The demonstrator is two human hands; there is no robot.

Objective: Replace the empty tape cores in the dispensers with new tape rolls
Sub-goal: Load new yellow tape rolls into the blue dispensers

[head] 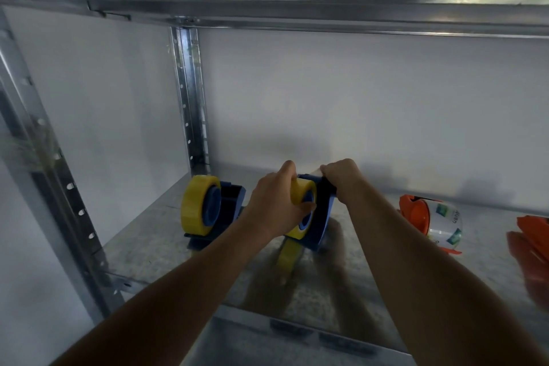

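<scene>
Two blue tape dispensers stand on a metal shelf [148, 235]. The left dispenser [228, 202] carries a full yellow tape roll [196, 208] and nobody touches it. My left hand [273, 202] holds the yellow tape roll [300, 193] on the middle dispenser [322, 217], thumb on its blue hub. My right hand [341, 178] grips the top of that dispenser's blue frame. A yellow handle or strip [286, 258] sticks out below it toward me.
To the right lies an orange dispenser with a clear printed tape roll [436, 223]. Another orange object [531, 246] is cut off by the right edge. A perforated steel upright [190, 98] stands at the back left. An upper shelf rail [297, 15] runs overhead.
</scene>
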